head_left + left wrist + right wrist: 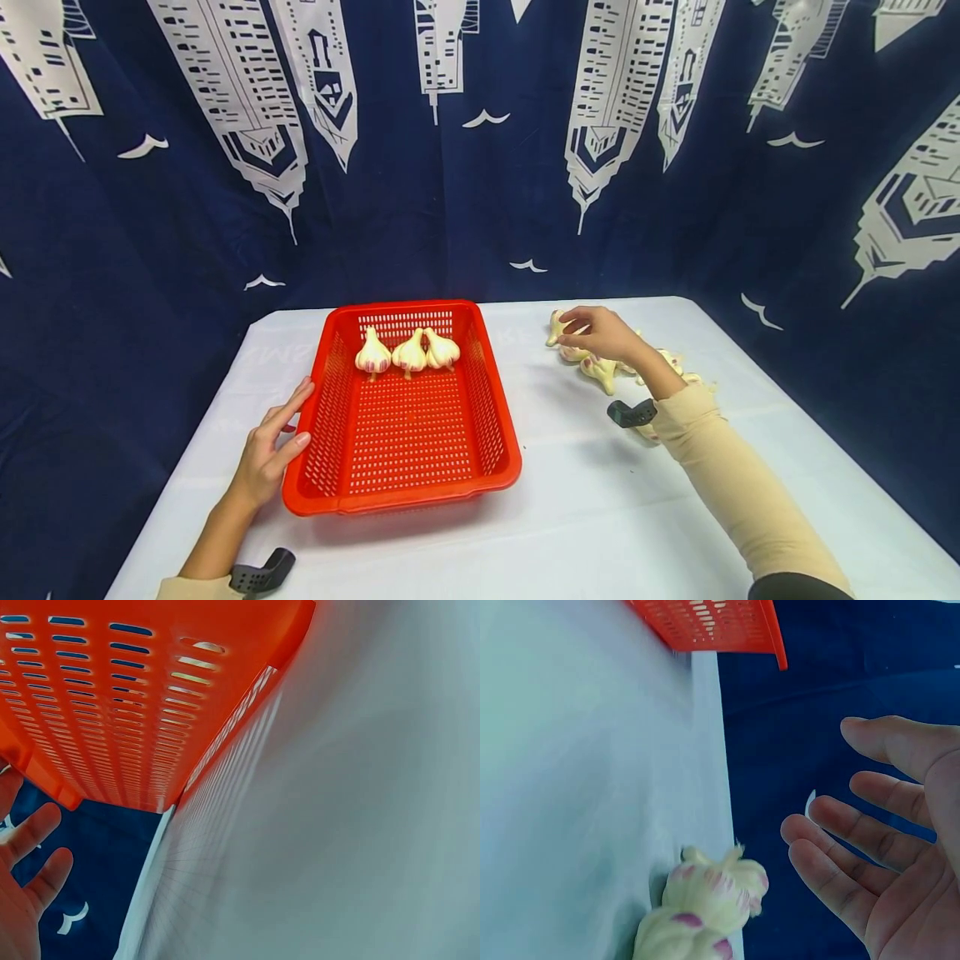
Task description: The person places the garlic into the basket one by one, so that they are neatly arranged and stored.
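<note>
In the head view, my right hand (609, 335) is by a loose group of cream-white, purple-streaked garlic bulbs (600, 372) toward the far right corner of the white cloth-covered worktop (570, 517). One pale, tapered garlic bulb (555, 328) lies just left of those fingertips, its long axis running roughly from the far edge to the near edge, narrow end toward me. My left hand (262, 454) is at the left rim of the red, perforated plastic basket (427, 493), fingers and thumb spread along it; the right is by far the nearer to the loose garlic. Three matching garlic bulbs (408, 353) sit in a row near the basket's far wall.

In the left wrist view, my fingers are parted beside the basket's slotted outer wall; I cannot tell how firmly they touch it.

In the right wrist view, my fingers are slightly bent, the thumb well apart, pinching nothing. Two bulbs lie against each other by the worktop's far edge, apart from my fingertips.
</note>
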### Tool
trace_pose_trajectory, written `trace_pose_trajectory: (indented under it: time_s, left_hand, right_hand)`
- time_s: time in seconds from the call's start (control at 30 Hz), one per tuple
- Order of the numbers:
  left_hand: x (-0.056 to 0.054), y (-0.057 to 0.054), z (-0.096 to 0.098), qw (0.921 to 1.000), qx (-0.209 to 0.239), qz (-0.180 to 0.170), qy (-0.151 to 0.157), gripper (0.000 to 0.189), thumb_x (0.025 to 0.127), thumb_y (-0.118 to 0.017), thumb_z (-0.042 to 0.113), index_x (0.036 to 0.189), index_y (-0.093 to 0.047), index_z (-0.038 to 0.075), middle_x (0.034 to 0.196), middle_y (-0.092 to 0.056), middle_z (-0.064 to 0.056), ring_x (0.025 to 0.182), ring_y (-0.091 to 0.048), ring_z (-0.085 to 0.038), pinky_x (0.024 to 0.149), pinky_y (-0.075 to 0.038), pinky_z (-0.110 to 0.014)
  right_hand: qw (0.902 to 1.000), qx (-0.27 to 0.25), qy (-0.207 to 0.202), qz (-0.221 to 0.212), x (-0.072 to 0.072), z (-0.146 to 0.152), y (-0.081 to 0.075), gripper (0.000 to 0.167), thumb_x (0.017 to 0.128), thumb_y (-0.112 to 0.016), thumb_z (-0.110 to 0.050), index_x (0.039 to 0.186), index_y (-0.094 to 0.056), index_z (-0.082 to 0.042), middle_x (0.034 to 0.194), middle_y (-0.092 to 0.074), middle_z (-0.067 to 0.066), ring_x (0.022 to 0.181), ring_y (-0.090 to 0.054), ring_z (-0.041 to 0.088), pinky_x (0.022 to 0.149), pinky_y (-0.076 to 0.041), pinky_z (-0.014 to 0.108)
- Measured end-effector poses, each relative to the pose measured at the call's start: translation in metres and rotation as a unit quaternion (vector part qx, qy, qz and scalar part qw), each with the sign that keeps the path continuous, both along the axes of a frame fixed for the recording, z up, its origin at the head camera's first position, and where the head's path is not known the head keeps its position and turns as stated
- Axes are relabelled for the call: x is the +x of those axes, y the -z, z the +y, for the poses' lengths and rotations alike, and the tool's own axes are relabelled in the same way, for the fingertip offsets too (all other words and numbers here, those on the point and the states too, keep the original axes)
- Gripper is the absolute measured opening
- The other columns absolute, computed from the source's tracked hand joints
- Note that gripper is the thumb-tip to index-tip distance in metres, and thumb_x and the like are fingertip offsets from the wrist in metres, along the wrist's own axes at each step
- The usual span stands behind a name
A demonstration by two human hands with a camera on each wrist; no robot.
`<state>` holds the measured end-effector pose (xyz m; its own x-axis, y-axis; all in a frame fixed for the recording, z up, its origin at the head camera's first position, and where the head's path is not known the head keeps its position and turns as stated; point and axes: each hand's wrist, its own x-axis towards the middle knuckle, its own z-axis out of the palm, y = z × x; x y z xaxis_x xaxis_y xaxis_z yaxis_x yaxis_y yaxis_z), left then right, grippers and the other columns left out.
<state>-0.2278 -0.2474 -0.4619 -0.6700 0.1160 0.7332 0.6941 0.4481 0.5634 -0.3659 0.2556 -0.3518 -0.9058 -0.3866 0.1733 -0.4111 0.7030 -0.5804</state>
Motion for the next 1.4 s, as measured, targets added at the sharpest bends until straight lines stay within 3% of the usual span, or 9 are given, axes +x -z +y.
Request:
trace_pose_trajectory:
  time_s: [0.17, 0.4, 0.57, 0.87, 1.1, 1.4]
  left_hand:
    - [0.000, 0.000, 0.000, 1.0000, 0.002, 0.002, 0.001, 0.061, 0.076, -0.055, 0.002, 0.138, -0.055, -0.003, 0.145, -0.050, -0.017, 0.102, -0.051, -0.007, 0.077, -0.039, -0.020]
    - [0.001, -0.001, 0.001, 1.0000, 0.003, -0.004, 0.001, 0.062, 0.076, -0.055, 0.002, 0.138, -0.054, -0.003, 0.146, -0.050, -0.015, 0.102, -0.051, -0.007, 0.077, -0.039, -0.020]
    - [0.003, -0.001, 0.001, 0.9998, 0.001, -0.020, -0.008, 0.063, 0.077, -0.055, 0.004, 0.140, -0.053, 0.000, 0.147, -0.049, -0.013, 0.102, -0.050, -0.006, 0.077, -0.040, -0.021]
    - [0.002, -0.001, 0.001, 0.9998, 0.001, -0.018, -0.009, 0.063, 0.076, -0.056, 0.004, 0.139, -0.054, -0.001, 0.147, -0.049, -0.012, 0.102, -0.050, -0.006, 0.077, -0.039, -0.019]
    - [0.001, -0.001, 0.001, 0.9998, 0.002, -0.018, -0.009, 0.063, 0.076, -0.056, 0.004, 0.139, -0.054, -0.001, 0.146, -0.050, -0.012, 0.102, -0.050, -0.006, 0.077, -0.040, -0.021]
    - [0.002, 0.000, 0.001, 0.9997, 0.002, -0.022, -0.011, 0.063, 0.077, -0.056, 0.004, 0.139, -0.054, -0.001, 0.147, -0.049, -0.012, 0.102, -0.050, -0.006, 0.077, -0.039, -0.020]
  right_hand:
    - [0.9999, 0.004, 0.013, -0.007, 0.002, 0.015, 0.003, 0.042, 0.089, -0.071, -0.013, 0.122, -0.060, 0.010, 0.106, -0.070, 0.024, 0.089, -0.069, 0.036, 0.069, -0.056, 0.039]
    - [0.9980, 0.018, 0.058, -0.015, -0.001, 0.034, 0.010, 0.043, 0.090, -0.071, -0.018, 0.123, -0.061, 0.008, 0.107, -0.070, 0.023, 0.096, -0.068, 0.035, 0.081, -0.054, 0.043]
    - [0.9961, 0.017, 0.085, -0.016, -0.004, 0.044, 0.017, 0.042, 0.090, -0.070, -0.019, 0.121, -0.061, 0.008, 0.107, -0.070, 0.023, 0.100, -0.066, 0.037, 0.083, -0.053, 0.045]
    - [0.9917, 0.044, 0.121, -0.007, -0.003, 0.054, 0.028, 0.043, 0.088, -0.072, -0.020, 0.117, -0.062, 0.010, 0.106, -0.068, 0.027, 0.098, -0.062, 0.041, 0.083, -0.049, 0.050]
    - [0.9858, 0.071, 0.149, -0.030, -0.007, 0.059, 0.039, 0.050, 0.088, -0.072, -0.026, 0.120, -0.060, 0.011, 0.107, -0.065, 0.027, 0.098, -0.060, 0.041, 0.083, -0.049, 0.049]
    - [0.9849, 0.080, 0.143, -0.056, -0.009, 0.059, 0.045, 0.059, 0.087, -0.074, -0.034, 0.121, -0.059, 0.012, 0.106, -0.067, 0.027, 0.093, -0.063, 0.037, 0.075, -0.053, 0.042]
